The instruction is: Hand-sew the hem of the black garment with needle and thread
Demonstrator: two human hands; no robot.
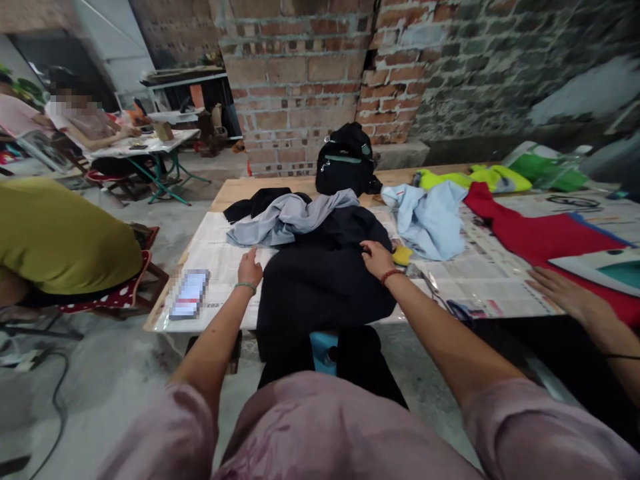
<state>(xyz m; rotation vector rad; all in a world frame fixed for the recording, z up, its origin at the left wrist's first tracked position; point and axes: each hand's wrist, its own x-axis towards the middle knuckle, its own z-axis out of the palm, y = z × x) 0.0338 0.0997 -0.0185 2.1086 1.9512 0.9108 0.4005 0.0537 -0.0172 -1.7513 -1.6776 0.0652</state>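
A large piece of black cloth (325,287), probably a garment, is spread in front of me and hangs over the table's near edge. At its left edge my left hand (250,269) is closed, its fingers gripping the cloth's side. My right hand (377,260) has its fingers bent and pinched on the cloth's right side. Just beyond lies a crumpled grey garment (295,217), with more black fabric (265,200) behind it. To the right of my right hand are a small yellow piece (401,255) and a pale blue garment (430,220).
The table (220,200) is covered with newspaper under clear plastic. A phone (190,293) lies left, a black backpack (345,160) at the back. Right are scissors (433,283), red cloth (530,223), an iron (605,267) and another person's hand (570,293). People sit left.
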